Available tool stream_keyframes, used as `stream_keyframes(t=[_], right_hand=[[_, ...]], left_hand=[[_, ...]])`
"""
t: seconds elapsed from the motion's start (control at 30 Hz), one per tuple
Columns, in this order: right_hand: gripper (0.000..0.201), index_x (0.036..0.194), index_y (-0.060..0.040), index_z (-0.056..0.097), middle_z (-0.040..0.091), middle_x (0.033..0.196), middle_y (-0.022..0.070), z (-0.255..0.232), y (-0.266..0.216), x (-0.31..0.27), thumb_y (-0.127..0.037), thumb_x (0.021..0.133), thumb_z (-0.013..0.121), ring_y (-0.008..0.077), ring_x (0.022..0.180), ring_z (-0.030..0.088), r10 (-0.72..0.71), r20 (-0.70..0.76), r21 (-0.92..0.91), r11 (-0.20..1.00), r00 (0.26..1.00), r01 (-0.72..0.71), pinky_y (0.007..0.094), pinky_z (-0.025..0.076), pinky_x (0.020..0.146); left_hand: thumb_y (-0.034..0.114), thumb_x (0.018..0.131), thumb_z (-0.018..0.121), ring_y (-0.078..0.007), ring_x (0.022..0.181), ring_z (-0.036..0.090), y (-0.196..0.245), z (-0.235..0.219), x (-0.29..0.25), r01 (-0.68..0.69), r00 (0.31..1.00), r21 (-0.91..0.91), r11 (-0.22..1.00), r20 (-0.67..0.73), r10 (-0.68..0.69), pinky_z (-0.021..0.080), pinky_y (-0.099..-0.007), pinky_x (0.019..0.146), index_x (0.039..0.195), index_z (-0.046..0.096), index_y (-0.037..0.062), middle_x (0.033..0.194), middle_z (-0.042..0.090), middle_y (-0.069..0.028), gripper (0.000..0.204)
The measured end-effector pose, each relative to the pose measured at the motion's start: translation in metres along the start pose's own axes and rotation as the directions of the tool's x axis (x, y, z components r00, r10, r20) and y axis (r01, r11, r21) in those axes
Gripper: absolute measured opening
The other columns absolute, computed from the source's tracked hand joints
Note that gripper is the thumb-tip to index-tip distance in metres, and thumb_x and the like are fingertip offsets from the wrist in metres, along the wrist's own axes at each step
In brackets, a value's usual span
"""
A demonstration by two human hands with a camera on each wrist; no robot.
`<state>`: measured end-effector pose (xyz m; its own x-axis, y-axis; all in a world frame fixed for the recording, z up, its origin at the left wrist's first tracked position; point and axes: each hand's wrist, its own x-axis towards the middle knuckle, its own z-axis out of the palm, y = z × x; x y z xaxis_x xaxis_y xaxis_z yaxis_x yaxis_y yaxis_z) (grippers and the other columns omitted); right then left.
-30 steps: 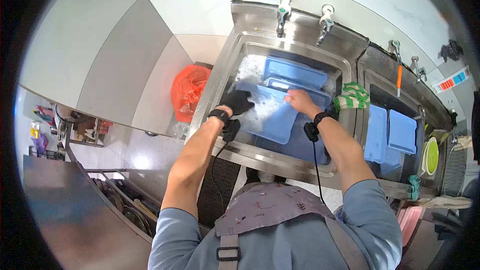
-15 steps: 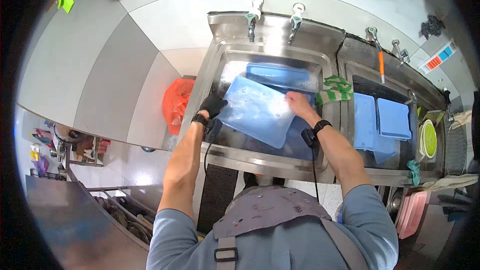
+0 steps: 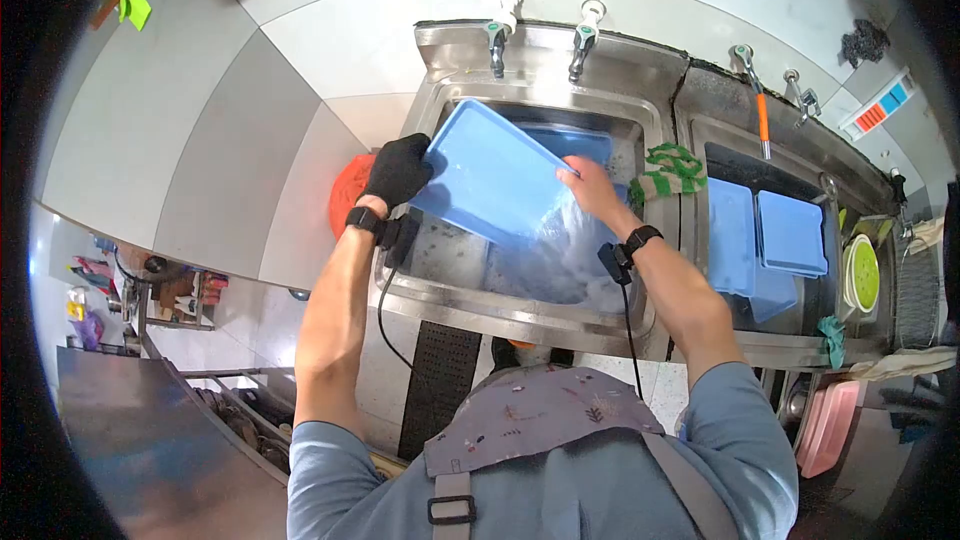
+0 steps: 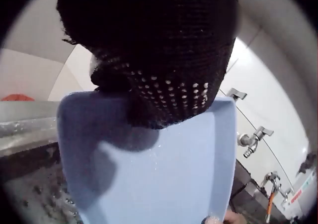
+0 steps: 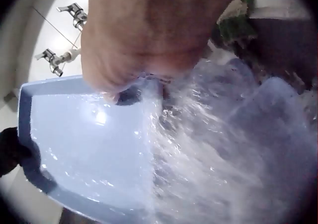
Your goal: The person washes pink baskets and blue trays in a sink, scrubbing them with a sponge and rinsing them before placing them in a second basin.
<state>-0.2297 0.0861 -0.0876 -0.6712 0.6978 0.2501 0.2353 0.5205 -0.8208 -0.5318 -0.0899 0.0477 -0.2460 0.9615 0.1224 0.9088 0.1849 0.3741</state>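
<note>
A shallow blue plastic tray [image 3: 490,165] is tilted over the left sink basin, its left end raised and its right end low. My left hand [image 3: 398,170], in a black knit glove with pale dots, grips the raised end, as the left wrist view shows with the tray's inside [image 4: 164,179] below the glove. The bare right hand [image 3: 592,187] holds the far long rim near the low end; its fingertips are partly hidden in the right wrist view. Water [image 5: 198,149] pours off that low end into the basin. Another blue tray [image 3: 580,145] lies behind it in the sink.
Two taps [image 3: 497,45] rise at the sink's back wall. A green-and-white striped cloth [image 3: 672,172] lies on the divider. The right basin holds several blue trays [image 3: 732,240]. A red plastic bag [image 3: 350,198] is left of the sink; a green-lined round container [image 3: 862,280] stands far right.
My left hand has risen from the soapy water, lifting the tray's left end. The tray has gone from lying in the suds to a steep tilt, and water now runs off it.
</note>
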Motion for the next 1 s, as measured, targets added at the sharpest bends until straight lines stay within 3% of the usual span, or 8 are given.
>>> stream_keyframes(t=[0.13,0.2,0.33,0.5,0.53,0.57,0.6,1.0], right_hand=[[0.026,0.096,-0.0016,0.066,0.067,0.095,0.0226,-0.018,-0.017,0.005,-0.026,0.090,0.061,0.0428,0.091,0.062,-0.060,0.029,-0.203,0.977,0.998,0.065,0.0470,0.048,0.079],[0.027,0.099,0.0001,0.066,0.066,0.095,0.0223,-0.029,-0.034,0.004,-0.024,0.088,0.062,0.0426,0.094,0.062,0.075,0.277,-0.413,0.909,0.958,0.048,0.0507,0.049,0.082],[0.027,0.109,-0.0008,0.063,0.065,0.094,0.0204,-0.027,-0.028,-0.009,-0.016,0.087,0.062,0.0430,0.095,0.061,0.078,0.302,-0.431,0.900,0.950,0.063,0.0519,0.050,0.082],[0.038,0.120,-0.0035,0.056,0.061,0.114,0.0203,-0.032,-0.036,-0.040,0.004,0.083,0.058,0.0432,0.101,0.061,-0.240,0.097,-0.498,0.828,0.966,0.256,0.0480,0.051,0.082],[0.038,0.120,-0.0035,0.056,0.061,0.114,0.0203,-0.035,-0.038,-0.039,0.004,0.083,0.058,0.0432,0.101,0.061,-0.245,0.099,-0.503,0.824,0.964,0.261,0.0480,0.051,0.082],[0.041,0.122,-0.0029,0.056,0.060,0.111,0.0194,-0.036,-0.038,-0.040,0.005,0.082,0.056,0.0422,0.098,0.061,-0.353,0.012,-0.485,0.816,0.935,0.314,0.0474,0.052,0.083],[0.044,0.123,-0.0024,0.055,0.059,0.108,0.0186,-0.036,-0.039,-0.042,0.007,0.081,0.055,0.0411,0.095,0.062,-0.449,-0.077,-0.470,0.804,0.890,0.365,0.0469,0.052,0.084],[0.045,0.128,-0.0032,0.055,0.057,0.122,0.0174,-0.050,-0.057,-0.047,0.005,0.084,0.052,0.0383,0.111,0.058,-0.432,-0.196,-0.539,0.797,0.880,0.272,0.0438,0.051,0.091]], left_hand=[[0.010,0.077,0.063,-0.0410,0.090,0.066,0.007,-0.002,-0.017,-0.125,0.982,-0.042,0.991,-0.147,0.117,0.052,-0.0476,0.079,0.096,0.066,0.0033,0.094,0.069,-0.0208,0.021],[0.006,0.076,0.063,-0.0403,0.089,0.066,0.016,-0.006,-0.027,-0.209,0.957,0.025,0.978,-0.199,0.210,0.053,-0.0472,0.078,0.099,0.067,0.0048,0.093,0.069,-0.0199,0.023],[0.002,0.076,0.062,-0.0385,0.090,0.061,0.022,-0.001,-0.056,-0.332,0.900,0.209,0.920,-0.223,0.375,0.049,-0.0486,0.077,0.106,0.064,0.0055,0.093,0.065,-0.0177,0.031],[0.003,0.074,0.058,-0.0366,0.099,0.059,0.017,0.012,-0.106,-0.523,0.813,0.367,0.770,-0.058,0.580,0.049,-0.0485,0.082,0.111,0.063,0.0078,0.107,0.061,-0.0177,0.037],[0.007,0.076,0.060,-0.0350,0.103,0.060,0.019,0.015,-0.114,-0.594,0.722,0.437,0.675,-0.081,0.687,0.049,-0.0483,0.086,0.111,0.063,0.0093,0.110,0.061,-0.0166,0.035],[0.011,0.079,0.060,-0.0340,0.105,0.059,0.023,0.019,-0.122,-0.582,0.784,0.352,0.733,0.002,0.621,0.048,-0.0490,0.091,0.112,0.063,0.0106,0.115,0.060,-0.0160,0.033],[0.014,0.080,0.059,-0.0331,0.106,0.060,0.024,0.024,-0.128,-0.614,0.739,0.396,0.683,-0.017,0.673,0.048,-0.0493,0.092,0.113,0.064,0.0113,0.117,0.060,-0.0153,0.033],[0.015,0.082,0.058,-0.0318,0.129,0.051,0.048,0.055,-0.124,-0.696,0.683,0.327,0.640,0.023,0.730,0.041,-0.0481,0.107,0.137,0.052,0.0073,0.139,0.052,-0.0165,0.056]])
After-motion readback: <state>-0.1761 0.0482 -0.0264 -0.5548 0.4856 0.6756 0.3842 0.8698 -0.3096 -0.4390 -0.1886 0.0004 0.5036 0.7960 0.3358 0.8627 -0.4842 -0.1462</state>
